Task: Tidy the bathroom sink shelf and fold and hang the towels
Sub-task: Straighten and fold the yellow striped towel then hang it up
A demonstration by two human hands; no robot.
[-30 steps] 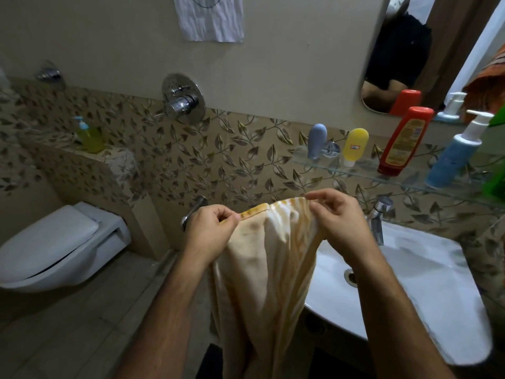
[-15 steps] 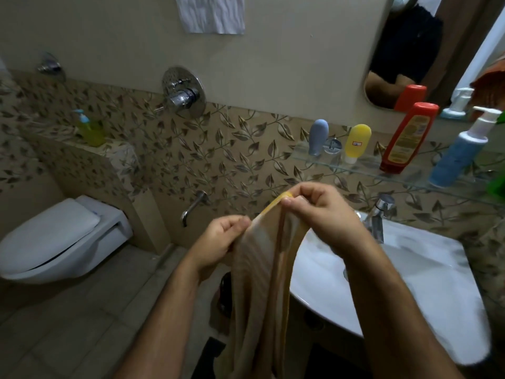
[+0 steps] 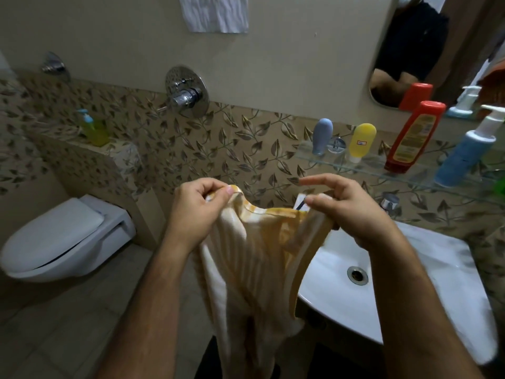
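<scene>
A cream and yellow striped towel (image 3: pixel 254 258) hangs in front of me, its top edge stretched between both hands. My left hand (image 3: pixel 196 212) pinches the top left corner between thumb and fingers. My right hand (image 3: pixel 347 212) pinches the top right corner by its label, with the index finger sticking out straight. The lower part of the towel drops out of view between my forearms. Above the sink runs a glass shelf (image 3: pixel 363 166) carrying a grey-blue bottle (image 3: pixel 322 135), a yellow bottle (image 3: pixel 362 142), a red bottle (image 3: pixel 415 136) and a blue pump bottle (image 3: pixel 467 151).
The white sink (image 3: pixel 410 285) with its tap (image 3: pixel 389 203) lies just right of the towel. A white toilet (image 3: pixel 62 239) stands at the left, a green bottle (image 3: pixel 94 129) on the ledge behind it. A chrome shower valve (image 3: pixel 187 95), a hanging white cloth (image 3: pixel 216 13) and a mirror (image 3: pixel 426 47) are on the wall.
My hands came together half a second ago, bunching the towel narrow. They have now moved apart, spreading the top edge wide again, and my right hand has shifted right.
</scene>
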